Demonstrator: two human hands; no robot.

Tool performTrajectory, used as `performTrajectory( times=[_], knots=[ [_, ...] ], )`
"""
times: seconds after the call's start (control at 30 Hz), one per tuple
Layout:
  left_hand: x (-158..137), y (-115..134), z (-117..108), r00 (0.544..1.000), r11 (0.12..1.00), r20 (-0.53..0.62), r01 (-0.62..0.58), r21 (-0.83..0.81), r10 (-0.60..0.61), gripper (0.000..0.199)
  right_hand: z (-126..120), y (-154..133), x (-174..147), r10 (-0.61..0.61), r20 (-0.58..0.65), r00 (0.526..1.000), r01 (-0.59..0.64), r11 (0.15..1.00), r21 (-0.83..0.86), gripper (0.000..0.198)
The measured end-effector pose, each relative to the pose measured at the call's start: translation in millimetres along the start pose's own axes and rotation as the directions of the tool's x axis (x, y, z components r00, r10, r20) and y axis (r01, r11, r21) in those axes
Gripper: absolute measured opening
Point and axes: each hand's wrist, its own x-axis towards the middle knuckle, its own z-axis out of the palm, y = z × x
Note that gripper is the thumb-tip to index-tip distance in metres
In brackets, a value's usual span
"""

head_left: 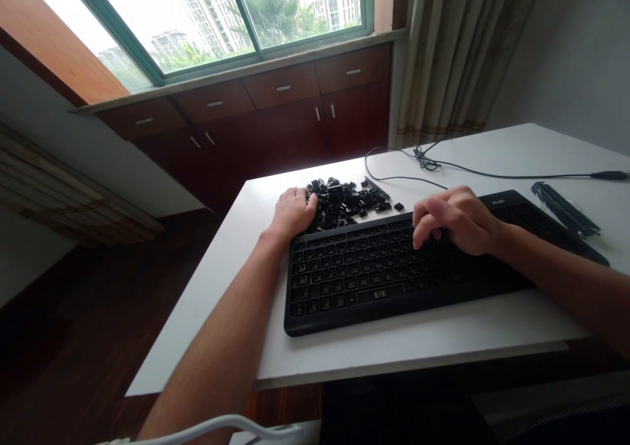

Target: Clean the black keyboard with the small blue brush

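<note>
A black keyboard lies across the white table, with bare key sockets over its left part. Behind its left end is a heap of loose black keycaps. My left hand rests at the heap's left side, fingers extended and touching its edge. Over the keyboard's right-middle section, my right hand is curled, thumb and fingers drawn together. Whatever sits between those fingertips is hidden. One single keycap lies apart from the heap, left of my right hand.
A thin black cable loops behind the keyboard to a thicker plug end at right. A flat dark strip-like piece lies beyond the keyboard's right end. Wooden cabinets stand under the window past the table.
</note>
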Motion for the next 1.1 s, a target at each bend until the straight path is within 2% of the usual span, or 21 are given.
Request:
performTrajectory(
  times=[0.13,0.33,0.43,0.53,0.67,0.77,1.1],
  knots=[
    [0,0,0,1.000,1.000,0.000,0.001,0.000,-0.001,0.068,-2,-1,0,0.032,0.021,0.999,-0.032,0.999,0.010,0.069],
    [2,-3,3,1.000,1.000,-0.014,0.000,0.005,0.000,0.065,1,4,1,-0.050,0.064,0.997,0.049,0.999,0.018,0.069],
    [2,-3,4,1.000,1.000,-0.015,-0.003,0.002,0.003,0.066,2,4,1,-0.061,0.049,0.997,0.061,0.998,0.005,0.067],
    [1,-2,3,1.000,1.000,-0.012,-0.005,0.001,0.005,0.068,2,1,3,-0.078,0.048,0.996,0.080,0.996,-0.044,0.062],
    [1,-1,1,1.000,1.000,-0.005,-0.008,-0.002,0.008,0.069,4,2,5,-0.167,0.117,0.979,0.187,0.965,-0.186,0.050],
    [1,0,0,1.000,1.000,-0.005,-0.006,-0.002,0.006,0.069,7,6,5,-0.198,0.103,0.975,0.220,0.932,-0.287,0.045],
    [1,-2,2,1.000,1.000,-0.006,-0.004,0.006,0.004,0.068,9,10,3,-0.208,0.112,0.972,0.235,0.899,-0.369,0.053]
  ],
)
